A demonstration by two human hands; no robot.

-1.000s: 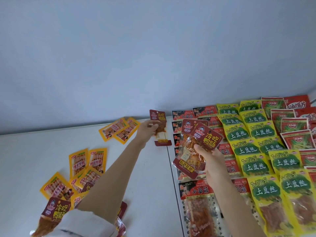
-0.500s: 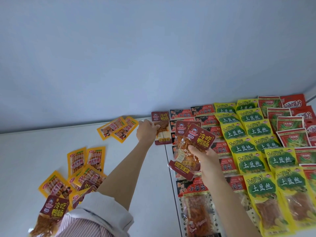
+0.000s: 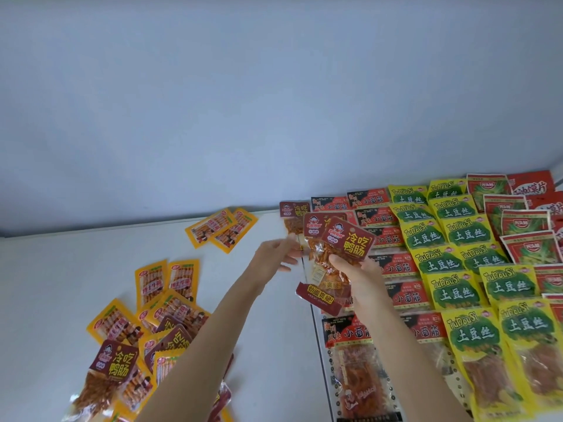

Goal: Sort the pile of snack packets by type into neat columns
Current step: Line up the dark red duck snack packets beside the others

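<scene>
Head view: both hands [image 3: 275,257] [image 3: 358,275] outstretched, fingers [image 3: 338,259] around maroon packets [image 3: 341,248].

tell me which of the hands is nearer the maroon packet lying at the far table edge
Left. The left hand sits just below the maroon packet; the right hand is lower and further right.

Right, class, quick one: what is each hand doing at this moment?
Left hand: fingers loosely spread beside the held packets, holding nothing clearly visible.
Right hand: closed on a fanned bunch of maroon duck-intestine packets.
</scene>
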